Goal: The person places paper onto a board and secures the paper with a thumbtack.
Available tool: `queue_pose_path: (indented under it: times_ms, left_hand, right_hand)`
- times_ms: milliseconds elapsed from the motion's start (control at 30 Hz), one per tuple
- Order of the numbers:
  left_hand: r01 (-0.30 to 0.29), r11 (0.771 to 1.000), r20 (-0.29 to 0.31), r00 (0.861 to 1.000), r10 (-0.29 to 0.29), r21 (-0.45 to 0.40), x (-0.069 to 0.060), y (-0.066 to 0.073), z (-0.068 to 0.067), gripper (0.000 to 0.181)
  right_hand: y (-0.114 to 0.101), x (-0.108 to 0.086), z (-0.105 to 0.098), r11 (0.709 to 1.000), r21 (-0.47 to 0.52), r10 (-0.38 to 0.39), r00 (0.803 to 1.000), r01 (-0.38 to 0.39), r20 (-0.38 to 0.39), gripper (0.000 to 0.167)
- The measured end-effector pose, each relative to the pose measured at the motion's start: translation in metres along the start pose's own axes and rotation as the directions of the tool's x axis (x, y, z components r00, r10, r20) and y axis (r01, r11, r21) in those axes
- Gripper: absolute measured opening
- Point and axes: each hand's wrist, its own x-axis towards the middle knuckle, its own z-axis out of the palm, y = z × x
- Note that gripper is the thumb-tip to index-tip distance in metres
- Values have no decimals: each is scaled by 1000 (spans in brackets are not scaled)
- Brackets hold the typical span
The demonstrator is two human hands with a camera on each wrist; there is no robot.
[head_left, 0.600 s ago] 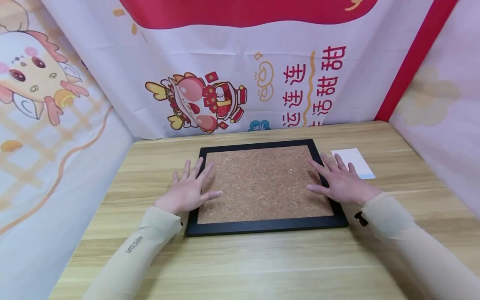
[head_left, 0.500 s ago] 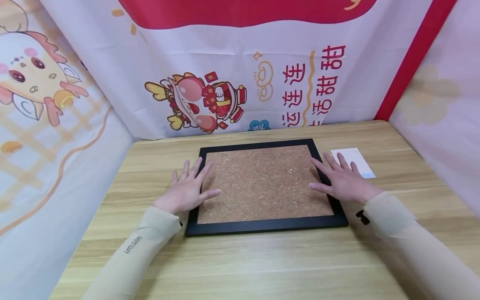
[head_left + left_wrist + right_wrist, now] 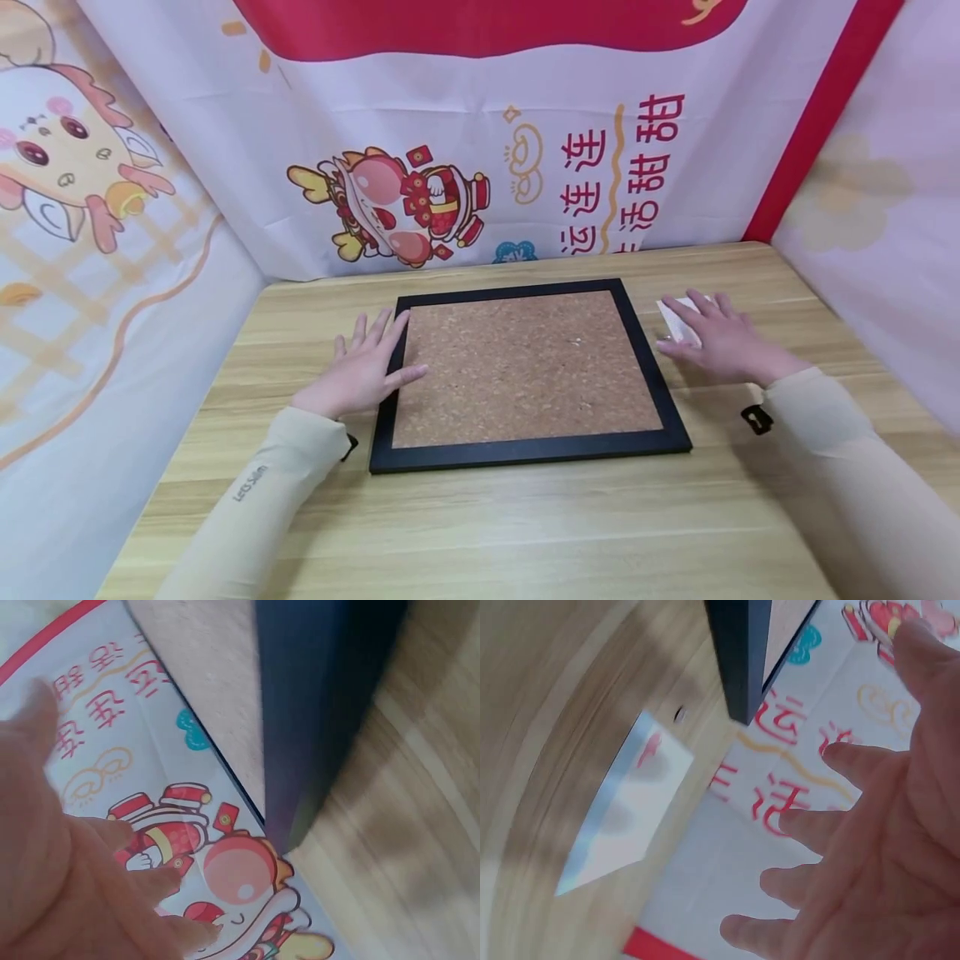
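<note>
A cork board (image 3: pixel 525 367) in a black frame lies flat on the wooden table. Over its left edge my left hand (image 3: pixel 352 367) is held with fingers spread; the left wrist view shows the palm and fingers apart from the black frame edge (image 3: pixel 315 697). To the right of the board, my right hand (image 3: pixel 720 337) hovers with straight fingers, partly covering a white card (image 3: pixel 634 802) with a blue strip. Close to the card lies a small dark, shiny object (image 3: pixel 680 714), too small to identify. Neither hand holds anything.
The wooden table (image 3: pixel 487 525) extends in front of the board. Printed white cloth (image 3: pixel 450 100) hangs behind it, with more cloth on the left and right sides.
My right hand has moved right, off the board's edge and over the white card. My left hand has shifted slightly left. The board stays in place.
</note>
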Motion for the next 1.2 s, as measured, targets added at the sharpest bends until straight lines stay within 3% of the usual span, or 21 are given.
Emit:
queue_pose_path:
  times_ms: [200, 367, 500, 700, 867, 1100, 1200]
  left_hand:
    - [61, 995, 19, 998, -60, -81, 0, -5, -1, 89]
    - [201, 957, 62, 979, -192, -209, 2, -13, -1, 76]
    - [284, 932, 115, 958, -263, -226, 4, -16, -1, 74]
    - [265, 948, 132, 961, -244, -179, 7, -16, 2, 70]
    - [260, 951, 182, 956, -229, -167, 9, -19, 5, 62]
    - [286, 933, 204, 948, -243, -220, 11, -16, 8, 48]
    - [288, 934, 199, 948, -247, -213, 10, -14, 8, 45]
  right_hand:
    - [40, 9, -9, 995, 98, 6, 999, -2, -36, 71]
    - [66, 18, -19, 981, 124, 148, 989, -147, 4, 53]
    - [83, 25, -23, 966, 96, 237, 971, -239, 33, 50]
    - [93, 37, -23, 935, 66, 342, 934, -349, 100, 53]
    - [79, 54, -18, 905, -3, 422, 896, -426, 140, 62]
    - [66, 68, -10, 905, -91, 424, 896, -414, 134, 88]
    - [64, 72, -9, 897, -94, 442, 887, -432, 135, 89]
